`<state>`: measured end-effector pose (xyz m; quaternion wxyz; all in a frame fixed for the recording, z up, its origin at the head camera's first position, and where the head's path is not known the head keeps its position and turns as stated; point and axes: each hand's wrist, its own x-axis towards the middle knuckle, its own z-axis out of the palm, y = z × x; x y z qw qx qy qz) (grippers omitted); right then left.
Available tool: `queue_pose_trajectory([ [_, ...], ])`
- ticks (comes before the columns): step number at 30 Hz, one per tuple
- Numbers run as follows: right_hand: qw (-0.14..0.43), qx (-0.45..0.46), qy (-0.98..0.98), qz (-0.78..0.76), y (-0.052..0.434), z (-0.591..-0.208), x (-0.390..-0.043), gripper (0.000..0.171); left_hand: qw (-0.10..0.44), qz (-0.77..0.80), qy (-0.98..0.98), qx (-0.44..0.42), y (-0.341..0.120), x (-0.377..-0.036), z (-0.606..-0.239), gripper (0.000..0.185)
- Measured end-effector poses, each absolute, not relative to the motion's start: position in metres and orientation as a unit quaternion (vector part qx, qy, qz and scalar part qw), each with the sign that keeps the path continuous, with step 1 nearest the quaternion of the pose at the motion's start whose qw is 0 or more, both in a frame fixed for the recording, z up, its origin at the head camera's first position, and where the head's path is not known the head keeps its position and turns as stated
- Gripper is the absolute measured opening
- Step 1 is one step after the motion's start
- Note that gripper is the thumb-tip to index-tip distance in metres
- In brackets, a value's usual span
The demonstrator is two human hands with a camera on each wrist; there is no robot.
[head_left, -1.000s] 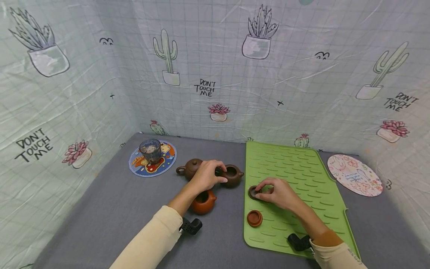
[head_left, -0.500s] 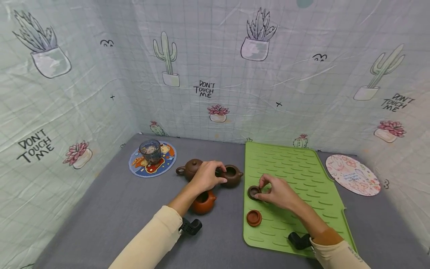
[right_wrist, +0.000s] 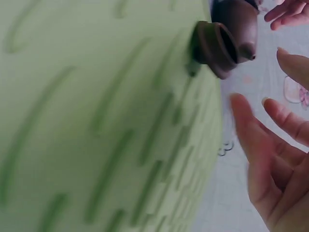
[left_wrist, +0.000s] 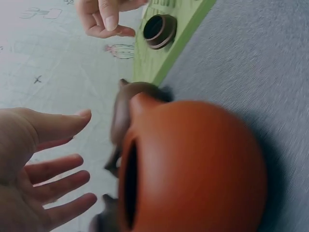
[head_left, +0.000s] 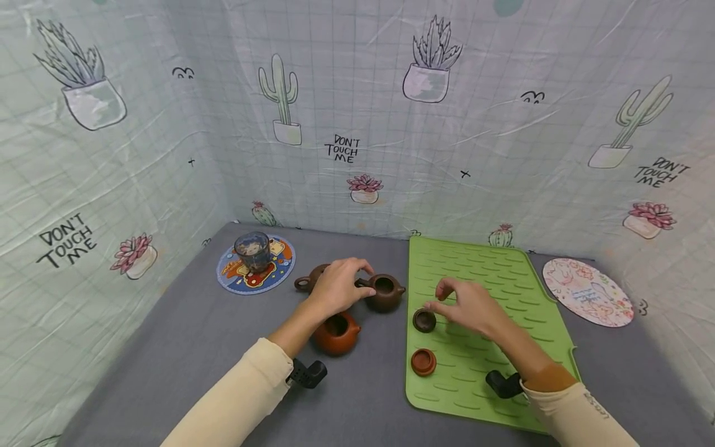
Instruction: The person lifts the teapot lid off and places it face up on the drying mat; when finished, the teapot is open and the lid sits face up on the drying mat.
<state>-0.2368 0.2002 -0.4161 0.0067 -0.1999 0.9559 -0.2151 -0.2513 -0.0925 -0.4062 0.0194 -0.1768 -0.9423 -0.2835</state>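
Right hand [head_left: 470, 304] lifted off dark lid [head_left: 424, 321], spread; left hand [head_left: 337, 287] spread; green mat [head_left: 475, 270] on grey table [head_left: 357, 400], plant-print drapes [head_left: 391, 130].

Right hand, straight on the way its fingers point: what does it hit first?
Right hand likely meets the dark open teapot first, at its spout, just beyond the green mat. The dark lid sits below that line in the head view. Height is unclear; it may pass above.

room: green mat [head_left: 475, 264], far half | leftward obstacle: brown teapot [head_left: 386, 303]
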Motion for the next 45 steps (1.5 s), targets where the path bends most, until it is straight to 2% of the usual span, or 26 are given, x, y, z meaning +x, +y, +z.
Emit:
queue_pose_trajectory([
  [9,-0.082,-0.271,0.942,-0.179,0.157,-0.394,-0.251,0.031,0.095,-0.262,-0.948,-0.157,-0.122,-0.248,-0.391,0.031],
  [16,-0.128,-0.339,0.913,-0.187,0.116,-0.395,-0.261,0.025,0.13,-0.269,-0.946,-0.126,-0.149,-0.243,-0.394,0.037],
  [23,-0.11,-0.376,0.897,-0.204,0.077,-0.401,-0.271,0.028,0.132,-0.276,-0.947,-0.092,-0.169,-0.241,-0.403,0.048],
  [31,-0.074,-0.415,0.884,-0.201,0.045,-0.41,-0.278,0.04,0.116,-0.271,-0.952,-0.08,-0.182,-0.243,-0.418,0.049],
  [37,-0.057,-0.421,0.886,-0.187,0.035,-0.421,-0.281,0.044,0.098,-0.274,-0.954,-0.077,-0.187,-0.246,-0.432,0.047],
  [45,-0.059,-0.436,0.882,-0.172,0.031,-0.432,-0.286,0.05,0.104,-0.28,-0.952,-0.066,-0.186,-0.247,-0.446,0.044],
])
